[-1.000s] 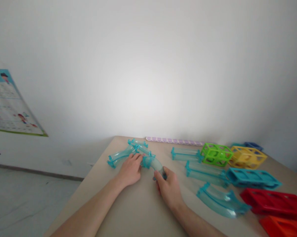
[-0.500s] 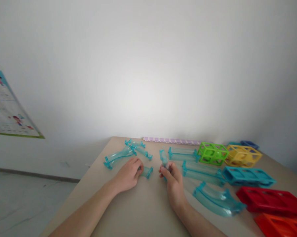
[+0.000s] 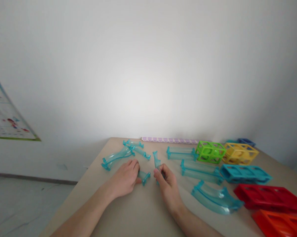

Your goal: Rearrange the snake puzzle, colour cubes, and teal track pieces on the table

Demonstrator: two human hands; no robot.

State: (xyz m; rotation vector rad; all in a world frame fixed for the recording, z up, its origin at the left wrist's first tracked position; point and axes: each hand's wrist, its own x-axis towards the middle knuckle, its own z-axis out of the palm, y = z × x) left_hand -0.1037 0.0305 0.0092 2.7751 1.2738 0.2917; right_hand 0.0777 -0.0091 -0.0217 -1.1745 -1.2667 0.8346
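Observation:
My left hand is closed around one end of a short clear-teal track piece, whose other end sticks out to the right just above or on the table. My right hand grips another clear-teal track piece, tilted up on its edge, with its far end rising past my fingers. A small gap separates the two pieces. Beyond my left hand lie a wavy track piece and two short straight track pieces, one of them nearest the held ones. My fingers hide parts of both held pieces.
To the right lie two straight tracks and a curved track. Past them stand green, yellow, teal, red and orange frame blocks. A purple patterned strip runs along the wall.
My right hand has moved its track piece left, closer to the left one. The piece in my left hand has turned, its free end lower. The view has shifted slightly.

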